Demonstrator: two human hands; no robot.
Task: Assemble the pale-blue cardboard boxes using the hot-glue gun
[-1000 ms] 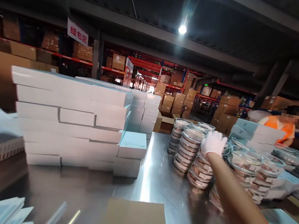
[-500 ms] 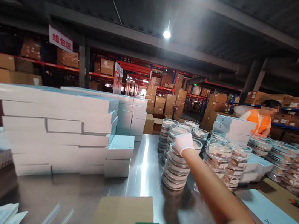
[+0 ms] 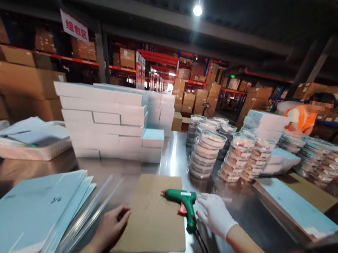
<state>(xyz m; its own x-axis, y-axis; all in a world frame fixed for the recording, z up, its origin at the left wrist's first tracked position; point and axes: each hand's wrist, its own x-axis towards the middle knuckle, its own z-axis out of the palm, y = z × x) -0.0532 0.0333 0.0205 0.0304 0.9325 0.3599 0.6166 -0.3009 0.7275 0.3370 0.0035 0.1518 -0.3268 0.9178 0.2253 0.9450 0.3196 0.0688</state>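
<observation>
A green glue gun [image 3: 181, 196] with a red trigger lies on a brown cardboard sheet [image 3: 153, 219], its nozzle to the left. Just right of it reaches my right hand [image 3: 215, 216], in a white glove, open with its fingers apart; whether they touch the gun I cannot tell. My left hand [image 3: 111, 225], bare, is by the sheet's left edge with its fingers curled in and nothing visible in them. Thin clear sticks [image 3: 89, 212] lie left of that hand, beside a pile of flat pale-blue box blanks [image 3: 32, 207].
Stacked white boxes [image 3: 108, 120] form a wall at the back left. Piles of round clear containers [image 3: 206, 154] stand at the back right. A white basket [image 3: 57, 151] holding papers is at left. Across the table, a person in an orange vest [image 3: 303, 118] bends forward.
My right hand has drawn back from the round containers to beside the glue gun, without any container. My left hand has come into view. The camera has tilted downward.
</observation>
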